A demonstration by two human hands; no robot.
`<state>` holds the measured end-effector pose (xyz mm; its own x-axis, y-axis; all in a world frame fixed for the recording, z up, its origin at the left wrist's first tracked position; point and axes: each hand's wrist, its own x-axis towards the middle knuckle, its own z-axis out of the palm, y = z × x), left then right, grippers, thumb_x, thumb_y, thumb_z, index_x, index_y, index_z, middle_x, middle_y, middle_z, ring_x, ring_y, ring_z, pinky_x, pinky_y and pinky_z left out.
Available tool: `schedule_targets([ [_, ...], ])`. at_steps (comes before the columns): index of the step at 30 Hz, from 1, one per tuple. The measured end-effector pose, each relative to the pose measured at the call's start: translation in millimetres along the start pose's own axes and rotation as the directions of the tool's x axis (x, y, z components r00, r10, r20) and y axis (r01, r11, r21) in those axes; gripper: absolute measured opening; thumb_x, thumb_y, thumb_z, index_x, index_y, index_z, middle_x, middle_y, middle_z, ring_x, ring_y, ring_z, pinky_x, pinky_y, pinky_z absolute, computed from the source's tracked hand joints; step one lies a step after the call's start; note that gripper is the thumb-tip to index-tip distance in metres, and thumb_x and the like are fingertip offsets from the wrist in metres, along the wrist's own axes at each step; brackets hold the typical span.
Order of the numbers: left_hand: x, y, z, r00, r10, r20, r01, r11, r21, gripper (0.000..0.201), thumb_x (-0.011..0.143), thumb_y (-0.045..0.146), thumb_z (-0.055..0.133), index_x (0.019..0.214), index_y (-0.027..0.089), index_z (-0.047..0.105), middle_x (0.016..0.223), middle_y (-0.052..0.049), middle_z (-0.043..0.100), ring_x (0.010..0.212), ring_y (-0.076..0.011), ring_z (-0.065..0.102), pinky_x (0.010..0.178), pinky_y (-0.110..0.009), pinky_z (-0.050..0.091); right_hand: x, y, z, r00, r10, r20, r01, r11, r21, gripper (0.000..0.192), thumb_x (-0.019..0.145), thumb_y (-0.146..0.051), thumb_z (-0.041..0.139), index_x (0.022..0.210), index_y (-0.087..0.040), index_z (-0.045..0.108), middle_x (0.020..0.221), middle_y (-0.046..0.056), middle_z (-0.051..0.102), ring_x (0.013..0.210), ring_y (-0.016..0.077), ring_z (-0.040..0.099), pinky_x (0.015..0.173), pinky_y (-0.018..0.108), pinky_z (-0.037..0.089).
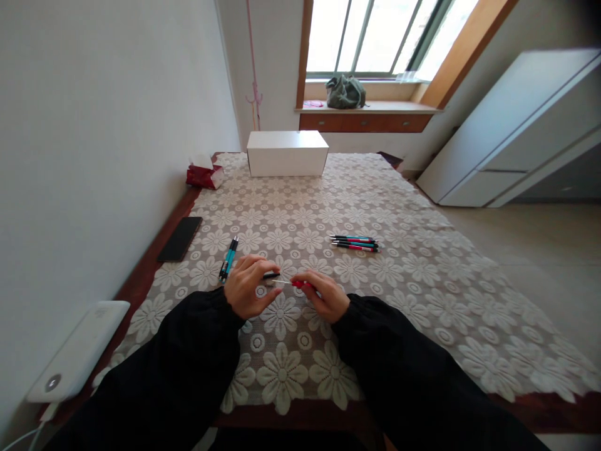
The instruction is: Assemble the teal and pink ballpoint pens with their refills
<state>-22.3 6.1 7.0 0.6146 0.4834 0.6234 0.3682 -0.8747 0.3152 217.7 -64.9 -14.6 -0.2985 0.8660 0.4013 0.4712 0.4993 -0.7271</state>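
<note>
My left hand (pixel 247 286) is over the near part of the table, its thumb and index finger spread apart. A black pen part (pixel 271 275) juts out from under its index finger; the other fingers, which seem to hold it, are mostly hidden. Facing it, my right hand (pixel 323 294) pinches a red pen part (pixel 297 284). From that part a thin, pale refill (pixel 282 282) points left, into the gap by my left thumb. Teal and black pens (pixel 229 258) lie side by side just beyond my left hand. Several red, teal and black pens (pixel 355 243) form a small bundle farther right.
A flowered lace cloth (pixel 305 216) covers the table. At the far end stands a white box (pixel 287 155), with a red tissue pack (pixel 205 176) to its left. Along the left wall are a dark phone (pixel 180 239) and a white power bank (pixel 79 351) with a cable.
</note>
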Motion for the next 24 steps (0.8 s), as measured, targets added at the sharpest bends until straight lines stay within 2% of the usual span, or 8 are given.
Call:
schedule_targets([
  [2, 0, -6, -2.8, 0.997, -0.023, 0.068, 0.021, 0.999, 0.034, 0.033, 0.076, 0.024, 0.071, 0.108, 0.023, 0.064, 0.106, -0.007, 0.072, 0.107, -0.0285, 0.063, 0.098, -0.047, 0.05, -1, 2, 0, 0.991, 0.107, -0.077, -0.102, 0.992, 0.072, 0.02, 0.101, -0.028, 0.048, 0.111, -0.023, 0.065, 0.083, 0.002, 0.066, 0.07, 0.0144, 0.061, 0.07, 0.028, 0.052],
  [4, 0, -11, -3.7, 0.99, -0.033, 0.135, 0.023, 0.997, 0.072, 0.03, 0.07, 0.02, 0.069, 0.1, 0.023, 0.067, 0.108, -0.007, 0.071, 0.109, -0.0301, 0.061, 0.099, -0.05, 0.048, -1, 6, 0, 0.972, 0.208, -0.11, -0.181, 0.96, 0.215, 0.019, 0.1, -0.033, 0.052, 0.111, -0.023, 0.064, 0.078, 0.0, 0.065, 0.065, 0.0134, 0.061, 0.066, 0.028, 0.052],
  [7, -1, -16, -2.0, 0.98, -0.04, 0.194, 0.018, 0.993, 0.117, 0.024, 0.066, 0.019, 0.071, 0.089, 0.024, 0.07, 0.11, -0.007, 0.07, 0.11, -0.0318, 0.059, 0.1, -0.054, 0.045, 0, 13, 0, 0.96, 0.265, -0.091, -0.193, 0.861, 0.471, 0.029, 0.096, -0.046, 0.059, 0.112, -0.022, 0.062, 0.083, 0.002, 0.068, 0.069, 0.0154, 0.066, 0.066, 0.031, 0.055],
  [9, -2, -16, -0.3, 0.978, -0.046, 0.204, 0.019, 0.991, 0.13, 0.02, 0.067, 0.02, 0.073, 0.087, 0.025, 0.072, 0.111, -0.006, 0.07, 0.11, -0.0319, 0.058, 0.101, -0.055, 0.044, 2, 16, 0, 0.955, 0.285, -0.079, -0.192, 0.8, 0.569, 0.035, 0.093, -0.053, 0.064, 0.11, -0.022, 0.062, 0.084, 0.003, 0.069, 0.073, 0.0168, 0.068, 0.068, 0.033, 0.056],
  [13, -3, -17, 1.2, 0.98, -0.034, 0.195, 0.008, 0.991, 0.131, 0.011, 0.071, 0.022, 0.075, 0.082, 0.026, 0.074, 0.106, -0.005, 0.071, 0.109, -0.0311, 0.059, 0.101, -0.055, 0.044, 5, 18, -2, 0.945, 0.322, -0.052, -0.212, 0.73, 0.65, 0.038, 0.087, -0.056, 0.072, 0.1, -0.022, 0.062, 0.085, 0.004, 0.072, 0.08, 0.0191, 0.07, 0.076, 0.037, 0.058],
  [16, -3, -17, 0.8, 0.979, -0.011, 0.203, -0.014, 0.993, 0.117, 0.006, 0.075, 0.022, 0.075, 0.079, 0.026, 0.075, 0.102, -0.004, 0.072, 0.107, -0.0294, 0.06, 0.1, -0.054, 0.044, 6, 15, -2, 0.953, 0.298, -0.053, -0.182, 0.703, 0.688, 0.036, 0.085, -0.053, 0.076, 0.096, -0.022, 0.06, 0.089, 0.005, 0.072, 0.085, 0.0203, 0.07, 0.08, 0.039, 0.059],
  [20, -2, -17, 0.4, 0.976, -0.009, 0.219, -0.014, 0.994, 0.104, 0.005, 0.079, 0.022, 0.074, 0.079, 0.026, 0.075, 0.101, -0.004, 0.074, 0.105, -0.0274, 0.061, 0.1, -0.051, 0.045, 5, 11, -1, 0.961, 0.27, -0.064, -0.155, 0.713, 0.684, 0.035, 0.086, -0.05, 0.076, 0.097, -0.023, 0.056, 0.091, 0.004, 0.07, 0.087, 0.0205, 0.069, 0.08, 0.041, 0.059],
  [24, -1, -14, 1.1, 0.983, -0.002, 0.184, -0.01, 0.998, 0.065, 0.004, 0.084, 0.022, 0.072, 0.083, 0.025, 0.074, 0.098, -0.004, 0.074, 0.099, -0.0249, 0.063, 0.096, -0.047, 0.047, 3, 10, -2, 0.962, 0.267, -0.064, -0.162, 0.738, 0.655, 0.032, 0.088, -0.048, 0.075, 0.098, -0.024, 0.056, 0.089, 0.003, 0.07, 0.081, 0.0185, 0.067, 0.074, 0.036, 0.058],
])
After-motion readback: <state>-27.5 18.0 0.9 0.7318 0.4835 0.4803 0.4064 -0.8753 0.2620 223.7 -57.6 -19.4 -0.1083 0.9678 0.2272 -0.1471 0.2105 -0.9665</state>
